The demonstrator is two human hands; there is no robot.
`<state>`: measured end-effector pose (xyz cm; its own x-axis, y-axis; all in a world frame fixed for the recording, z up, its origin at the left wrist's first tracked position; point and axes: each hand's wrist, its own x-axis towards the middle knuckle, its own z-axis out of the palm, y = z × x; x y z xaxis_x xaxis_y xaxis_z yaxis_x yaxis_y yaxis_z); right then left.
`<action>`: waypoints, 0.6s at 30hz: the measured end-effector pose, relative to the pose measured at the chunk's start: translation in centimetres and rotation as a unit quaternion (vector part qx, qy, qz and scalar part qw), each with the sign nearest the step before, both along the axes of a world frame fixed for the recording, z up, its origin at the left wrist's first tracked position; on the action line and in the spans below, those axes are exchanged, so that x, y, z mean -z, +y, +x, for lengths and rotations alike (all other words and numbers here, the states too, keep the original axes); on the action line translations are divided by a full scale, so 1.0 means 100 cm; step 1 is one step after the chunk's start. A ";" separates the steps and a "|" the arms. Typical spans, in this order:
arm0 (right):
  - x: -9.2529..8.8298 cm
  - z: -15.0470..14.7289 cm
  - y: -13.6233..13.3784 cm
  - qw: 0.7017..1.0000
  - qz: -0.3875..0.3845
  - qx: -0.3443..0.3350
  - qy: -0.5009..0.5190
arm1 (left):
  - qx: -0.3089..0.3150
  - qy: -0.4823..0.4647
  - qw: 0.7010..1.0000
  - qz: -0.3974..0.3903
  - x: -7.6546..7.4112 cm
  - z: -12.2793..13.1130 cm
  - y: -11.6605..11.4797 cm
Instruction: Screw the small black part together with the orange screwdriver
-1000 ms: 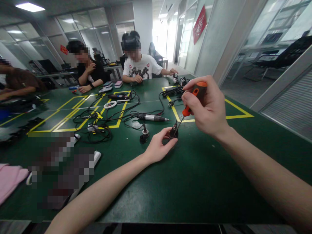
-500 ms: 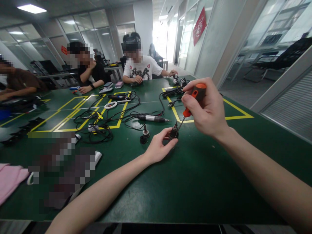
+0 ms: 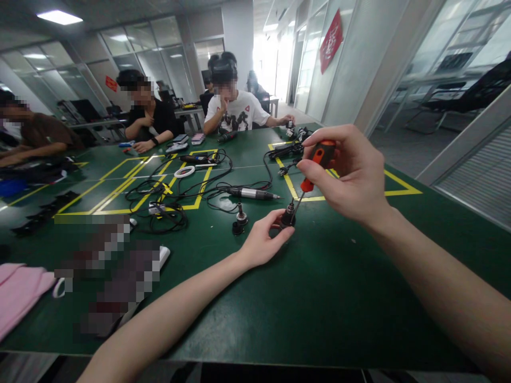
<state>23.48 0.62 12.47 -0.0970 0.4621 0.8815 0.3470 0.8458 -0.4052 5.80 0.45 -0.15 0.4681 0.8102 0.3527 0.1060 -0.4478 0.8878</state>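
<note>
My right hand is closed on the black and orange handle of a screwdriver. Its thin shaft slants down to the left, and the tip reaches a small dark cylindrical part with a narrow metal top. Around that part my left hand is closed, thumb on the near side, holding it upright on the green table. The exact spot the tip touches is too small to tell. Left of my left hand stand a metal-stemmed part and a small black cap.
Behind my hands lies a grey and black pen-like tool with tangled black cables. A white ring lies farther left. Two blurred-out objects and a pink cloth are at near left. Several people sit across the table.
My right hand has rolled slightly on the screwdriver, its fingers lying differently round the handle. My left hand keeps its hold. Across the table, a person has raised a hand toward the face.
</note>
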 end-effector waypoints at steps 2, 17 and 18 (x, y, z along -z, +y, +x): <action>-0.003 0.000 -0.003 1.000 0.002 0.003 -0.001 | 0.003 -0.004 1.000 0.004 0.001 0.000 0.000; -0.004 -0.003 -0.005 0.996 -0.033 -0.075 0.047 | 0.003 -0.003 1.000 -0.007 0.000 -0.002 -0.001; -0.004 -0.004 -0.005 0.995 -0.027 -0.075 0.053 | 0.003 -0.003 1.000 -0.007 0.000 -0.002 -0.001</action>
<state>23.12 0.08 12.87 -0.0761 0.4967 0.8646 0.1711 0.8607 -0.4794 5.63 0.38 -0.17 0.4705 0.8125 0.3443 0.0988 -0.4363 0.8944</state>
